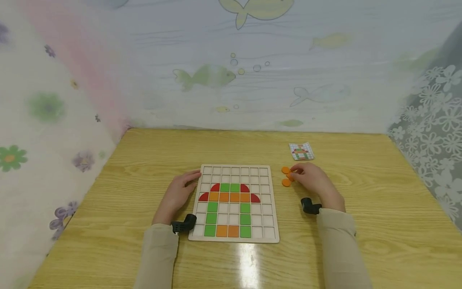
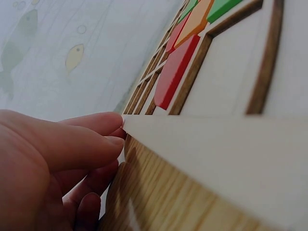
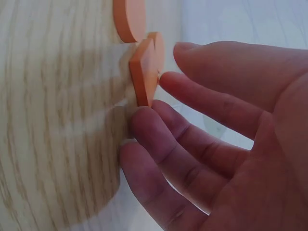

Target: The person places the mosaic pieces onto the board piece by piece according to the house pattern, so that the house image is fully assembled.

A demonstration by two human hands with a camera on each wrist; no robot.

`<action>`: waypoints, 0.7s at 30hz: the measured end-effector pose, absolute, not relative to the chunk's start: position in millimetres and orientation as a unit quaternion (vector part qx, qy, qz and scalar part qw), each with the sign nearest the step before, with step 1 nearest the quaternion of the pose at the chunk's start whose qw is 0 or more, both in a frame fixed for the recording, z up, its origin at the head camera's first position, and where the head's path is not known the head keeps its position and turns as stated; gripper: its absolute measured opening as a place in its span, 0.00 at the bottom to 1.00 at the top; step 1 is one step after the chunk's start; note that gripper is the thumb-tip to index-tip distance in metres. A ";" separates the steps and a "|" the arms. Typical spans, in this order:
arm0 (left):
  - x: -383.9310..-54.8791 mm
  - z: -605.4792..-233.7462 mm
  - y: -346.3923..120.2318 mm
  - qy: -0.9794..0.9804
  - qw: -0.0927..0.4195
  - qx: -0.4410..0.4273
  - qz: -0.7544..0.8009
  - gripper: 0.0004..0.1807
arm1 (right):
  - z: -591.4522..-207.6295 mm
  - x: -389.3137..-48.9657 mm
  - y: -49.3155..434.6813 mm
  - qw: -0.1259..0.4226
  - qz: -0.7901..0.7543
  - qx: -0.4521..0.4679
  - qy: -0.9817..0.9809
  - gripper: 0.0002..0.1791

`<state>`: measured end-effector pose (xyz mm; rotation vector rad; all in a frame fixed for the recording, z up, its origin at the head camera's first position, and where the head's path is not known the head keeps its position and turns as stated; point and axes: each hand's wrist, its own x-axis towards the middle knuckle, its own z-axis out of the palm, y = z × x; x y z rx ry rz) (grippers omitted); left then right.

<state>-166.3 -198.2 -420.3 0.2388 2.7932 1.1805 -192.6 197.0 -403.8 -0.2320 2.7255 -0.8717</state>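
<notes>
A wooden grid board (image 1: 234,240) lies in the middle of the table in the head view, bearing a pattern of green, orange and red tiles. My left hand (image 1: 178,192) rests at the board's left side, its fingertips touching the edge in the left wrist view. Over three loose orange pieces right of the board is my right hand (image 1: 313,182). In the right wrist view its fingers touch a straight-edged orange tile (image 3: 143,72), while the thumb stands apart from it. Two orange pieces with rounded edges (image 1: 286,183) lie beside that tile.
A small pattern card (image 1: 301,151) lies on the wooden table (image 1: 379,233), beyond the right hand. Behind the table hangs a pale sheet printed with fish (image 1: 213,76). Flowered cloths close off both sides.
</notes>
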 end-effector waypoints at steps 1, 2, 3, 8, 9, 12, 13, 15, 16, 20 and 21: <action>-166.5 -420.2 -198.3 0.917 0.051 0.079 0.387 0.19 | -404.7 -192.9 196.7 0.133 -0.298 -0.079 0.942 0.19; -166.7 -419.9 -198.3 0.918 0.051 0.080 0.386 0.19 | -405.4 -193.3 196.4 0.133 -0.296 -0.078 0.943 0.19; -166.7 -419.5 -198.2 0.918 0.051 0.079 0.386 0.19 | -406.0 -193.7 196.3 0.131 -0.293 -0.078 0.944 0.18; -165.3 -418.5 -197.3 0.917 0.056 0.070 0.389 0.19 | -409.1 -194.9 196.8 0.130 -0.288 -0.080 0.945 0.17; -165.0 -418.4 -197.2 0.917 0.057 0.067 0.388 0.19 | -409.0 -194.7 197.0 0.131 -0.288 -0.079 0.945 0.17; -164.5 -418.4 -197.2 0.918 0.061 0.061 0.387 0.19 | -408.0 -193.6 197.8 0.138 -0.295 -0.070 0.943 0.17; -164.4 -418.3 -197.2 0.918 0.061 0.061 0.387 0.19 | -407.4 -193.1 198.1 0.140 -0.298 -0.067 0.942 0.17; -164.7 -418.3 -197.2 0.917 0.062 0.061 0.389 0.20 | -406.2 -192.0 198.5 0.143 -0.307 -0.059 0.939 0.16; -165.0 -418.4 -197.1 0.916 0.063 0.061 0.391 0.20 | -406.1 -191.8 198.7 0.143 -0.309 -0.057 0.938 0.16; -166.4 -418.9 -197.5 0.912 0.067 0.059 0.400 0.20 | -406.3 -192.0 199.9 0.145 -0.317 -0.061 0.935 0.16; -167.0 -419.4 -198.0 0.912 0.066 0.059 0.401 0.20 | -406.5 -192.3 200.2 0.145 -0.317 -0.063 0.935 0.16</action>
